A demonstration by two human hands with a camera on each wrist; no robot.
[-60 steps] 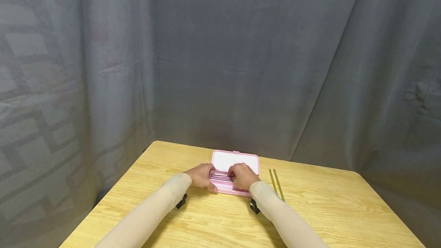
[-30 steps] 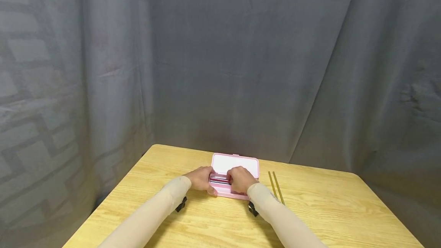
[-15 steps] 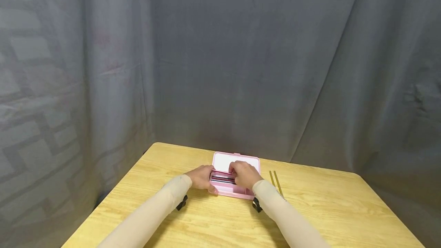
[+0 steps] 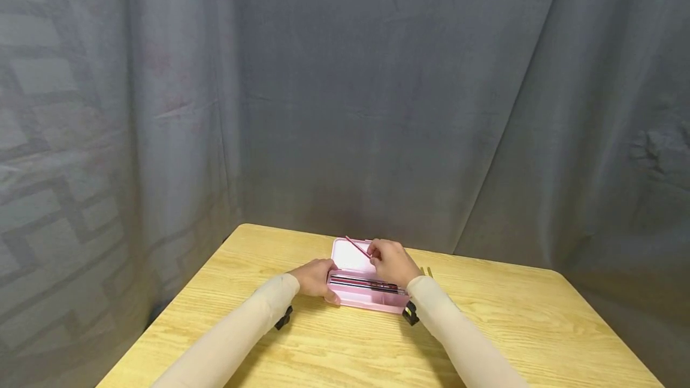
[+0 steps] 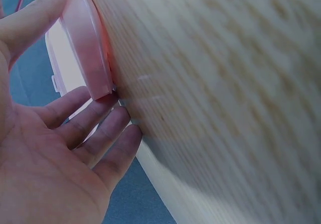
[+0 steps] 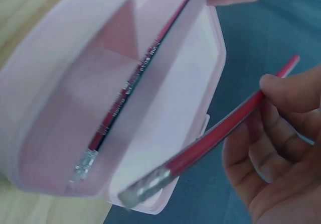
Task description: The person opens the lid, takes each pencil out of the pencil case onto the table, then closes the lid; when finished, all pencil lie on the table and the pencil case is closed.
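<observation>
Lower centre of head view: left hand (image 4: 314, 278), fingers straight, steadies the left end of the open pink pencil case (image 4: 365, 296) on the table (image 4: 226, 322). Just beyond, right hand (image 4: 392, 263) pinches a red pencil (image 6: 220, 132) above the lid.

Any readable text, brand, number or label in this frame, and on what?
None can be read.
Pencil in the pink case: pale print along its barrel, too blurred to read.
Red pencil held by the right hand: no print visible.
Case lid: blank.
</observation>
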